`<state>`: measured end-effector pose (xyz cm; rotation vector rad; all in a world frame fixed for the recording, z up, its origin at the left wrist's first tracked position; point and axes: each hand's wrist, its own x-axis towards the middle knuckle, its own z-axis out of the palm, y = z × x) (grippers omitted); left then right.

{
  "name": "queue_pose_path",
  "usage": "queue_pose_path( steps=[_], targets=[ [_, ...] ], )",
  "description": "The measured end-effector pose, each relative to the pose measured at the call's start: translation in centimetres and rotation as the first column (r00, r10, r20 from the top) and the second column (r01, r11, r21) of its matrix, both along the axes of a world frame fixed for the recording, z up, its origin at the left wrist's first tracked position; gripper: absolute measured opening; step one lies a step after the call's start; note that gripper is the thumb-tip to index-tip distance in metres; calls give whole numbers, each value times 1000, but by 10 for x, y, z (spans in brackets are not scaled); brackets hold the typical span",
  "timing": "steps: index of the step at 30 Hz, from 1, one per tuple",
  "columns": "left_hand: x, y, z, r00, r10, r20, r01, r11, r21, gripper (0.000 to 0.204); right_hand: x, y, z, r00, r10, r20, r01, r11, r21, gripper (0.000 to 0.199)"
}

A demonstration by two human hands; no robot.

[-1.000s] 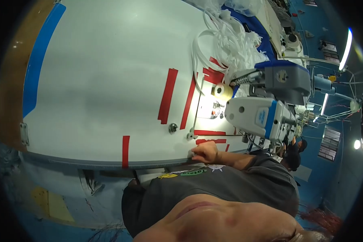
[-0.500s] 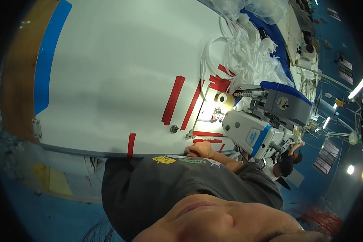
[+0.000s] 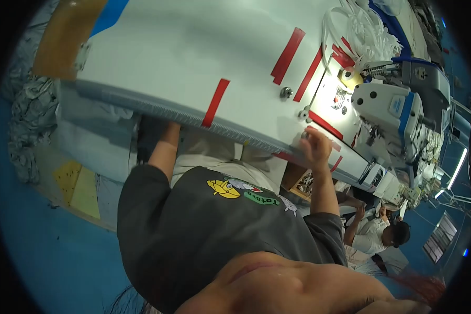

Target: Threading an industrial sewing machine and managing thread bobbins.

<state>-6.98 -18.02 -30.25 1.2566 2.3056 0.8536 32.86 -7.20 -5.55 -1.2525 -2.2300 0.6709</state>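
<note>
My right hand [image 3: 319, 147] is at the front edge of the white sewing-machine table [image 3: 193, 47], beside a strip of red tape [image 3: 322, 137]. Its fingers are bent inward; a small grey spot shows at the fingertips, too small to name. The sewing machine [image 3: 384, 102], white and grey with a blue stripe, stands just beyond it, its lamp lighting the needle area. My left forearm [image 3: 166, 149] reaches in beneath the table edge, and that hand is hidden under the tabletop.
White elastic-like strips [image 3: 371, 34] are heaped behind the machine. More red tape [image 3: 288, 55] marks the tabletop, near a metal knob [image 3: 286, 92]. At far left lies bundled grey cloth [image 3: 34, 115]. Another person [image 3: 374, 233] sits to the right.
The view has shifted, so the table appears higher and tilted. My left forearm has come into sight, reaching under the table. My right hand stays by the edge, its fingers now more visible.
</note>
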Motion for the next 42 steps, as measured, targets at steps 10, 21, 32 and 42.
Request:
queue_pose_path(
  steps=[10, 21, 32, 42],
  targets=[
    [-54, 48, 149, 158, -190, 969, -714, 656, 245, 27, -9, -9, 2, 990, -118, 80, 115, 992, 43, 26],
    [-54, -39, 157, 325, -54, 944, -765, 571, 296, 34, -165, -46, 19, 969, 232, -88, -236, 971, -42, 27],
    [-90, -77, 198, 902, 188, -389, 38, 862, 506, 25, -270, -71, -8, 770, 627, -118, -636, 767, -78, 26],
    [-110, -23, 219, 678, -488, -549, 457, 866, -204, 5, -263, -72, -18, 779, 615, -124, -627, 764, -154, 25]
  ],
)
